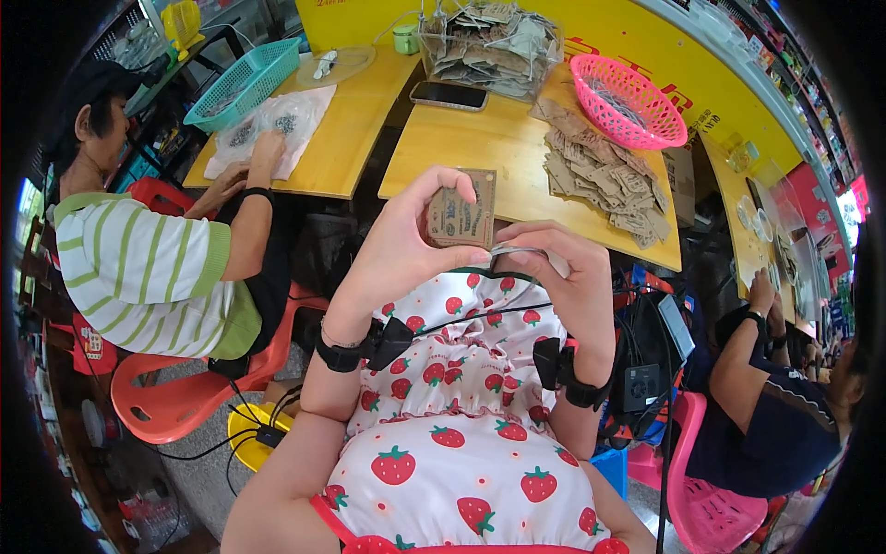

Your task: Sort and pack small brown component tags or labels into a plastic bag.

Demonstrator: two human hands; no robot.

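Left of the pink basket, the left hand grasps 1 brown card, seemingly mid-work, the right hand pinching a grey strip; piled cards before the basket may be done or pending.

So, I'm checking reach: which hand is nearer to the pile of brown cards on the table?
Right. The right hand is on the near side of the pile of brown cards, slightly left; the left hand is farther left.

Yellow-topped tables line a yellow panel, plastic chairs on grey floor
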